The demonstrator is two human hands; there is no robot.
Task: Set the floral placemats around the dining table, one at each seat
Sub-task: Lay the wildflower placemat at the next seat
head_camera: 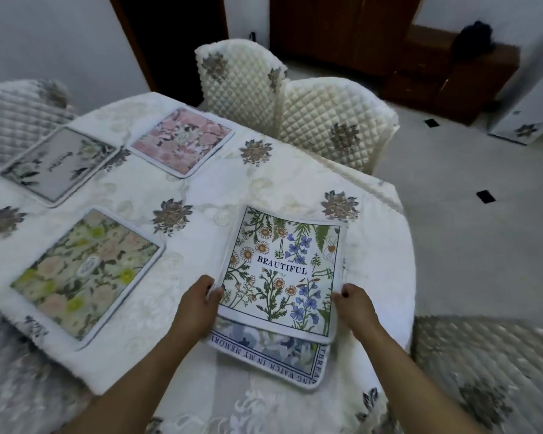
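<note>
Nearest: left hand (198, 303) and right hand (356, 306) both on the "BEAUTIFUL" placemat (282, 270), fingers (212, 288) pinching its near-left edge, right fingers pinching the near-right edge. Both clenched on the mat, one each side. Mat sits between the hands, long axis running away from the body, slightly tilted right. Near edge lifted a little, far edge resting on the desk (201, 189).

Directly underneath: blue bordered placemat (273, 349), sticking out toward the body, touching the top mat. Two-mat stack, so top one probably needs separating before placing.

Farther left: green-and-peach placemat (85, 277) flat on desk, apart from the stack. Beyond: grey placemat (57, 164) at far left, pink placemat (182, 140) far centre, just beside each other.

Farthest: two quilted chairs (295, 104) behind the far-right desk edge. That side bare of mats, likely target; equal reach for both hands, push away and rightward.
</note>
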